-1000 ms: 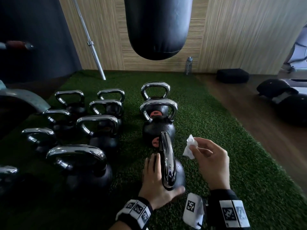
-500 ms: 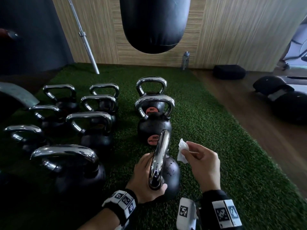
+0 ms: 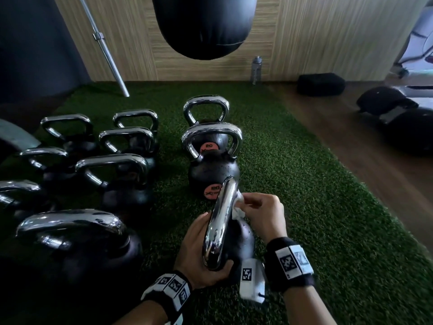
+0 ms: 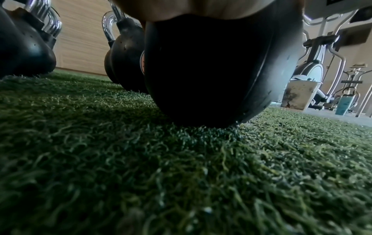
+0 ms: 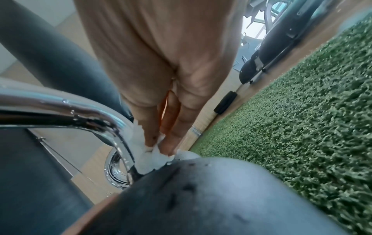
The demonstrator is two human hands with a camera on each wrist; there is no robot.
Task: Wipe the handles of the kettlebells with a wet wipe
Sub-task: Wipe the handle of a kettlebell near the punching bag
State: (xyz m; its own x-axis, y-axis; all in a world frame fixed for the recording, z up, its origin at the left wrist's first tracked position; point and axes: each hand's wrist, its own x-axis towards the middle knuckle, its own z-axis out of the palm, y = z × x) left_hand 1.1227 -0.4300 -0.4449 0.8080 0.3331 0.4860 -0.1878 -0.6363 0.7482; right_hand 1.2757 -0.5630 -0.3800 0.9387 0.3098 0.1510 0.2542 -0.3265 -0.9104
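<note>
Fingers (image 5: 171, 135) of right hand (image 3: 264, 216) pinch wet wipe (image 3: 237, 211) against near kettlebell's handle (image 3: 220, 221) | left hand (image 3: 199, 252) cups kettlebell body | heavy, chrome likely slick, wipe soft; brace low.

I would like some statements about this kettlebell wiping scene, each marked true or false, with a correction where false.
1. The right hand pinches a crumpled white wet wipe against the chrome handle of the nearest black kettlebell. True.
2. The left hand rests flat on the green turf. False: it holds the nearest kettlebell's body.
3. A black punching bag hangs above the turf. True.
4. The wipe touches the handle's near end. False: it is at the far end.
</note>
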